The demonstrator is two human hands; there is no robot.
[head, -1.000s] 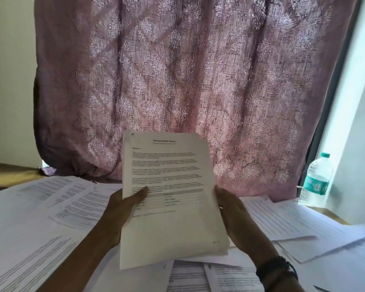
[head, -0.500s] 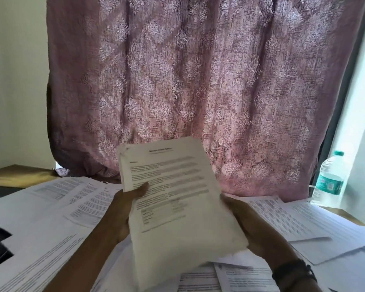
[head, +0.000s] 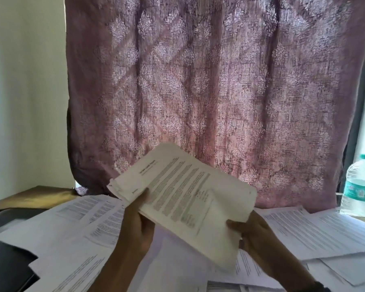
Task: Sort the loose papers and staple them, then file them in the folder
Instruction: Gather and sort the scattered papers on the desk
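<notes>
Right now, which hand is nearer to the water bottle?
The right. The right hand holds the paper stack at its right edge, the water bottle farther right beside the curtain. The left hand grips the stack's left side, across the stack from the bottle.

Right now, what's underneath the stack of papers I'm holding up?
Loose printed sheets lie spread below the stack, gripped by the left hand and right hand. Whatever lies directly behind the stack and hands is hidden.
</notes>
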